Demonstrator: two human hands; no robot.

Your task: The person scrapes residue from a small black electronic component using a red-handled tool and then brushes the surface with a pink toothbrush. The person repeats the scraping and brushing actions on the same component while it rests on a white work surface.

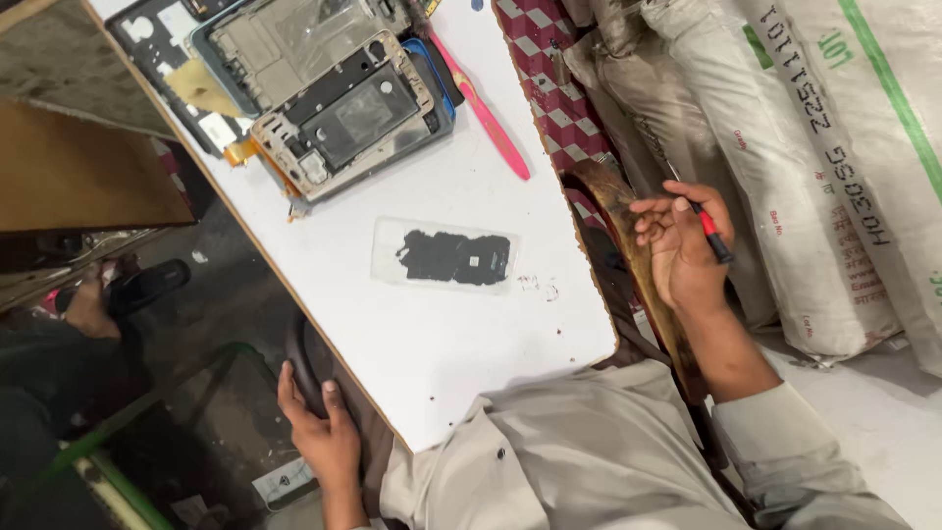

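The desk [461,324] is plain white, with a bright pink tool [486,113] lying toward the upper middle and a clear panel [446,257] blotched with black at centre. At right, the pen [708,231] is red and black, the sacks [834,147] off-white with a green stripe, and the cloth [549,79] at top is maroon-and-white checked.

bare white table [461,324] lies open around the clear back cover [444,257]; stacked phone frames [334,98] and a pink pry tool [486,110] crowd the far end, sacks [844,167] wall the right.

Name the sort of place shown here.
Probably a small phone repair shop: stripped phone frames lie on a white table, with a pink pry tool beside them.
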